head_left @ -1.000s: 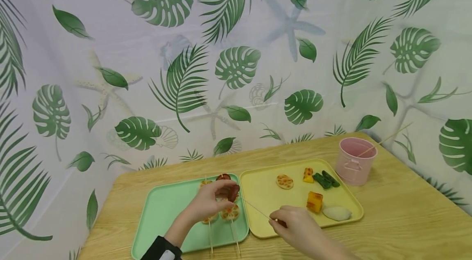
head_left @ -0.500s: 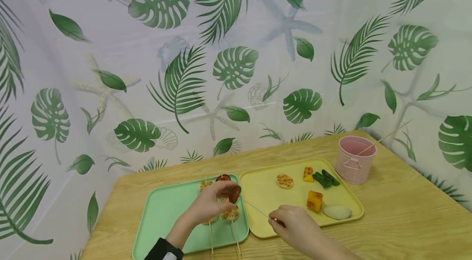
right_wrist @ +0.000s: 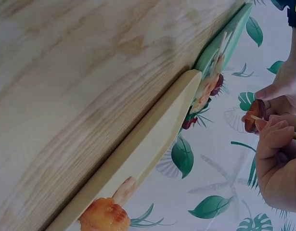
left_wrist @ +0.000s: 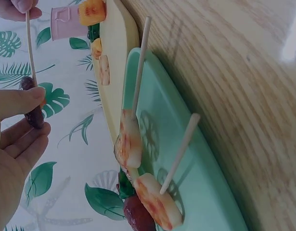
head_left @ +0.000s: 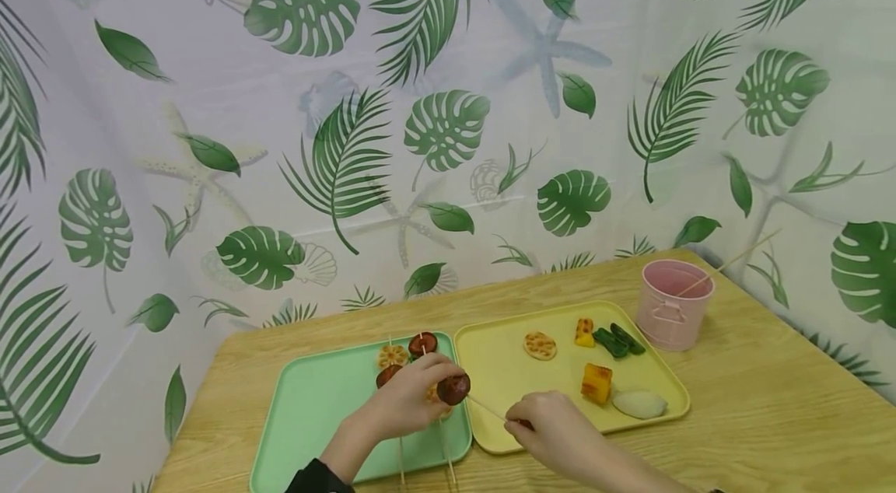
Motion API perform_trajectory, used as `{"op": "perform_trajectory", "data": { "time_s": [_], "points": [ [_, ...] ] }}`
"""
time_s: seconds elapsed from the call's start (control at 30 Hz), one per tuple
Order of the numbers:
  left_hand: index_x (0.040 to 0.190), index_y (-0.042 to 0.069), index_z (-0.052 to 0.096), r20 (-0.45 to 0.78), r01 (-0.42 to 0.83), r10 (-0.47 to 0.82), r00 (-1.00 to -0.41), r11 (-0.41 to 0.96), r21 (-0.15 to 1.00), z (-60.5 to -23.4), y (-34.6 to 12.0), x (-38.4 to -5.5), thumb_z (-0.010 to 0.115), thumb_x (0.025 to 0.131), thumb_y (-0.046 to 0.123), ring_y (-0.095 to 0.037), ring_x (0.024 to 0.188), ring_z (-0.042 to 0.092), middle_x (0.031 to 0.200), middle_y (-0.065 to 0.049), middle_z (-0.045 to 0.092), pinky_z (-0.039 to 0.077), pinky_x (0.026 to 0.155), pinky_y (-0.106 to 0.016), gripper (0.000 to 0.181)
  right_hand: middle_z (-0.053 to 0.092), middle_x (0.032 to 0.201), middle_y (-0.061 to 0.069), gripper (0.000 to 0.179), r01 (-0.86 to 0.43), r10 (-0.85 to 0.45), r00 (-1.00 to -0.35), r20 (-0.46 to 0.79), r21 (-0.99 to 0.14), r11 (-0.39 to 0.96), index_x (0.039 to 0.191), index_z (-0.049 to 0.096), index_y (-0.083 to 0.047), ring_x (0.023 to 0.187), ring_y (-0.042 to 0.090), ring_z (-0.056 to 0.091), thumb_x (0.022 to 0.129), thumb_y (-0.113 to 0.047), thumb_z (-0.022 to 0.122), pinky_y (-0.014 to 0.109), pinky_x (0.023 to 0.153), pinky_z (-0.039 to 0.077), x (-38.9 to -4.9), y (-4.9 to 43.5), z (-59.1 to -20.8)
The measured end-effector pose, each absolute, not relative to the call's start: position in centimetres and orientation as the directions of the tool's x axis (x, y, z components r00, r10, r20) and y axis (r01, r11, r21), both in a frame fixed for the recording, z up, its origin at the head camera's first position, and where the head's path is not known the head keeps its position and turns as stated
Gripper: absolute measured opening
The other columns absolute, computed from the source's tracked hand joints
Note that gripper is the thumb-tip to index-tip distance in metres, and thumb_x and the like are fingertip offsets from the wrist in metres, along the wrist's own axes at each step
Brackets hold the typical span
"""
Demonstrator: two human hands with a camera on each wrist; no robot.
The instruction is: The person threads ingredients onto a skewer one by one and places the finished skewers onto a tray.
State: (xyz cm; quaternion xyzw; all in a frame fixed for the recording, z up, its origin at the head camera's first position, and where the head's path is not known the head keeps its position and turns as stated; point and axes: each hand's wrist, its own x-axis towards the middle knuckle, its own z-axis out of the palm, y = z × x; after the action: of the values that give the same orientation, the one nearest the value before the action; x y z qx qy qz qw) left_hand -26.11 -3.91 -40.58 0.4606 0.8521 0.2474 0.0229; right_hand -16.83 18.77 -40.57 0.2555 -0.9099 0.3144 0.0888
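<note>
My left hand (head_left: 406,403) pinches a dark reddish-brown round food piece (head_left: 453,389) above the right side of the green tray. In the left wrist view, thumb and fingers hold this piece (left_wrist: 34,118) from both sides. My right hand (head_left: 556,431) grips a thin wooden skewer (head_left: 488,407), whose far end meets the piece. The right wrist view shows the skewer against the orange-brown face of the piece (right_wrist: 254,117); how deep it goes I cannot tell. Two loaded skewers lie on the green tray (head_left: 315,407), partly hidden by my left hand.
On the yellow tray (head_left: 497,353) lie a round browned slice (head_left: 540,346), two yellow chunks (head_left: 596,383), dark green pieces (head_left: 619,340) and a pale oval piece (head_left: 639,404). A pink bucket (head_left: 675,306) with one skewer stands at its right. A leaf-patterned sheet hangs behind the wooden table.
My left hand has shifted slightly right and down, and the dark piece has turned its round face towards the head camera. My right hand has moved a little left with the skewer.
</note>
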Motion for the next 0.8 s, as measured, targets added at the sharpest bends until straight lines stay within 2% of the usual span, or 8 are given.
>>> {"op": "perform_trajectory", "data": {
  "time_s": [0.2,0.43,0.63,0.8],
  "points": [
    [0.118,0.011,0.06,0.187,0.808,0.817,-0.545,0.452,0.378,-40.7,-4.0,-26.1,0.071,0.081,0.006,-0.016,0.101,0.055,0.115,-0.003,0.053,0.047,0.077,-0.022,0.039,0.049,0.058,-0.012,0.019,-0.507,-0.405,-0.862,0.304,-0.542,0.671,0.066,0.065,-0.011,0.051,-0.002,0.042,0.085,-0.005,0.064,0.02,0.05,0.037,-17.0,18.6,-41.3],
    [0.118,0.012,0.061,0.177,0.818,0.831,-0.527,0.439,0.372,-40.7,-4.1,-26.1,0.07,0.081,0.006,-0.014,0.1,0.055,0.114,-0.003,0.054,0.046,0.076,-0.02,0.038,0.057,0.063,-0.009,0.013,-0.485,-0.375,-0.874,0.308,-0.574,0.659,0.072,0.07,-0.009,0.052,-0.002,0.045,0.084,-0.006,0.065,0.019,0.051,0.039,-17.3,19.0,-42.4],
    [0.118,0.009,0.06,0.155,0.811,0.831,-0.534,0.453,0.369,-40.7,-3.8,-25.9,0.071,0.081,0.008,-0.016,0.1,0.055,0.115,-0.004,0.054,0.046,0.077,-0.022,0.039,0.057,0.062,-0.008,0.009,-0.567,-0.392,-0.804,0.448,-0.379,0.731,0.071,0.072,-0.01,0.052,-0.001,0.049,0.079,-0.006,0.07,0.018,0.048,0.04,-17.4,18.9,-42.9],
    [0.117,0.007,0.06,0.131,0.811,0.845,-0.518,0.437,0.39,-40.6,-3.5,-25.7,0.071,0.081,0.009,-0.014,0.099,0.055,0.113,-0.004,0.054,0.045,0.078,-0.02,0.038,0.056,0.062,-0.008,0.008,-0.571,-0.391,-0.758,0.522,-0.242,0.784,0.069,0.071,-0.012,0.051,0.0,0.05,0.075,-0.007,0.074,0.017,0.045,0.038,-17.5,18.6,-43.0]
  ]
}}
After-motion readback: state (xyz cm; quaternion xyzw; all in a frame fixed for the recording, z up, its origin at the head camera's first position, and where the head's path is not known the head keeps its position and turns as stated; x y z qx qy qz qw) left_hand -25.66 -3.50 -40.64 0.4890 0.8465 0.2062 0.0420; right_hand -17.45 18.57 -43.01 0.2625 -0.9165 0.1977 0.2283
